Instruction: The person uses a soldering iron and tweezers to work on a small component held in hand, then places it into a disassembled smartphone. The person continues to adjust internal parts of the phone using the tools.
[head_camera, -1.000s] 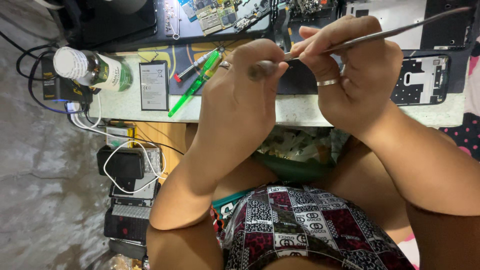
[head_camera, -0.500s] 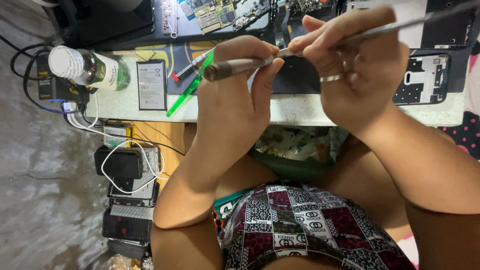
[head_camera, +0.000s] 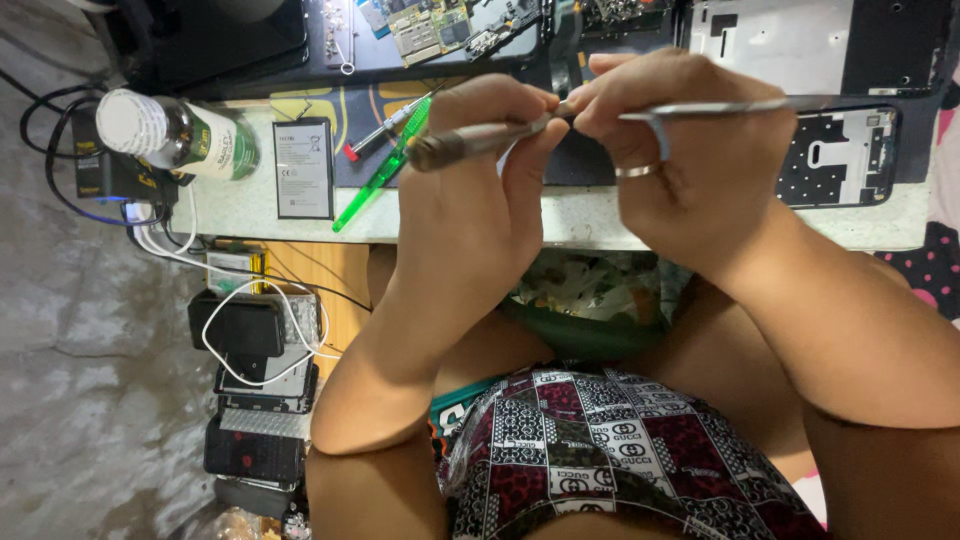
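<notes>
My left hand (head_camera: 480, 190) grips a small screwdriver (head_camera: 470, 142) with a dark metal handle, held level above the bench edge. My right hand (head_camera: 690, 160), with a ring on one finger, holds long metal tweezers (head_camera: 740, 105) that point left. The tweezer tips meet the screwdriver's tip between my fingertips, and whatever sits there is hidden. Both hands hover over a dark work mat (head_camera: 580, 160).
On the bench lie a phone battery (head_camera: 303, 167), a green-handled tool (head_camera: 385, 170), a bottle with a white cap (head_camera: 175, 135), a phone frame (head_camera: 835, 155), circuit boards (head_camera: 430, 25) and a metal back plate (head_camera: 770, 45). Chargers and white cables (head_camera: 250, 340) lie on the floor at left.
Both hands have shifted slightly right and up. The screwdriver handle has swung out to the left and shows more fully, with the tweezers kept at its tip.
</notes>
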